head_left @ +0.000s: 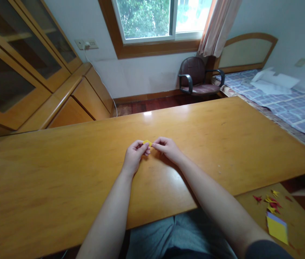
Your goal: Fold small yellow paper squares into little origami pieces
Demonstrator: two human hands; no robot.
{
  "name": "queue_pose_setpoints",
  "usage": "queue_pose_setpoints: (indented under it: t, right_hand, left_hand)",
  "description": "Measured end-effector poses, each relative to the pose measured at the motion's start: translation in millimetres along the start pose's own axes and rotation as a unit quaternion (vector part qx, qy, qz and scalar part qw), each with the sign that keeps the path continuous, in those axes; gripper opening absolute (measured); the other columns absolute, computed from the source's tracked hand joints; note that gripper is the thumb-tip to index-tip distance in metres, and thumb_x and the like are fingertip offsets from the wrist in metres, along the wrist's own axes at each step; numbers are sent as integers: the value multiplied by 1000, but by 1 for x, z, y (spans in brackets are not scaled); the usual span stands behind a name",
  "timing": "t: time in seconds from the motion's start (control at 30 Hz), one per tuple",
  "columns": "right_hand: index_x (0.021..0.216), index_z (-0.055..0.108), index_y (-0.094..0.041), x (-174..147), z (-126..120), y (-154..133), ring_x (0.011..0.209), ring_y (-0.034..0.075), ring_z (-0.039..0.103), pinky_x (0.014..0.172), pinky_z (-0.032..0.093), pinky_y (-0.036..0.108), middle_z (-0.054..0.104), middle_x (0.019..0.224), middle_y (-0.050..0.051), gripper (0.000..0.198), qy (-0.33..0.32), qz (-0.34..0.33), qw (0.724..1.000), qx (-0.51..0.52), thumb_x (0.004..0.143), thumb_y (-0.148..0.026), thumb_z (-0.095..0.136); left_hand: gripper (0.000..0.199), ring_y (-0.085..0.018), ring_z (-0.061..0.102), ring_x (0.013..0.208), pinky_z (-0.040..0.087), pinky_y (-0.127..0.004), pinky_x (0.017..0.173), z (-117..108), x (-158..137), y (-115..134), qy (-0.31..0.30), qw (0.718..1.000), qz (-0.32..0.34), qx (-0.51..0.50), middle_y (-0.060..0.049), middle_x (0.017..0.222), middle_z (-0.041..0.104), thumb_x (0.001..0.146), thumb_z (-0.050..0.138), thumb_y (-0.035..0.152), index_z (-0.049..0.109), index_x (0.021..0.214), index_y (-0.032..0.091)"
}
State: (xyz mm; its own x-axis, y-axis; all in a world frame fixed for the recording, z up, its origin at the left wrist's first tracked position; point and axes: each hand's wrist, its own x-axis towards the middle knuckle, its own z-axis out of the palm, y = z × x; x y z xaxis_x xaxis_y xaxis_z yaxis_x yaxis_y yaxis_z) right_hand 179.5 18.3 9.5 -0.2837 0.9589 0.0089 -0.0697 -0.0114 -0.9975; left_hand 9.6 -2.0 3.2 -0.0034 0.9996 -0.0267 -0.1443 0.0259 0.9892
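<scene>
Just above the wooden table, a small folded piece of yellow paper (pixel 147 142) is pinched between my two hands. My left hand (pixel 135 155) grips its left side, thumb across the front. At its right edge, the thumb and fingertips of my right hand (pixel 167 148) close on the paper. Part of the paper is hidden behind my fingers, so its exact folded shape cannot be made out.
The wooden table (pixel 60 172) spreads around my hands. At lower right, a lower surface (pixel 300 216) carries several red and yellow folded paper figures (pixel 272 203) and a stack of paper squares (pixel 276 228). Beyond stand a chair (pixel 195 73), a bed (pixel 284 97) and a cabinet (pixel 57 97).
</scene>
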Motion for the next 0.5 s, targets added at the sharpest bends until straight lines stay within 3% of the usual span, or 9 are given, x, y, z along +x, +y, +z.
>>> queue_pose_setpoints:
  t: [0.23, 0.33, 0.5]
  right_hand:
    - [72, 64, -15, -1, -1, 1, 57, 10, 48, 56, 36, 25, 56, 61, -4, 31, -5, -8, 1000, -9, 74, -45, 73]
    - [73, 65, -16, 0, -1, 1, 58, 11, 48, 57, 37, 25, 57, 61, -3, 30, -7, -15, 1000, -15, 75, -45, 72]
    - [75, 67, -15, -1, -1, 2, 60, 11, 51, 58, 39, 25, 59, 64, -2, 29, -20, -11, 999, -36, 75, -44, 71]
  left_hand:
    - [36, -9, 59, 56, 44, -20, 54, 1, 2, 0, 29, 999, -14, -14, 3, 68, 65, 69, 82, 44, 59, 82, 18]
    - [33, -10, 59, 58, 44, -21, 55, 0, 2, -1, 14, 1000, -8, -7, 2, 70, 66, 73, 78, 44, 63, 87, 18]
    - [26, -10, 57, 60, 44, -21, 60, -3, 3, -4, -9, 999, 14, 35, 1, 64, 64, 79, 74, 41, 68, 75, 16]
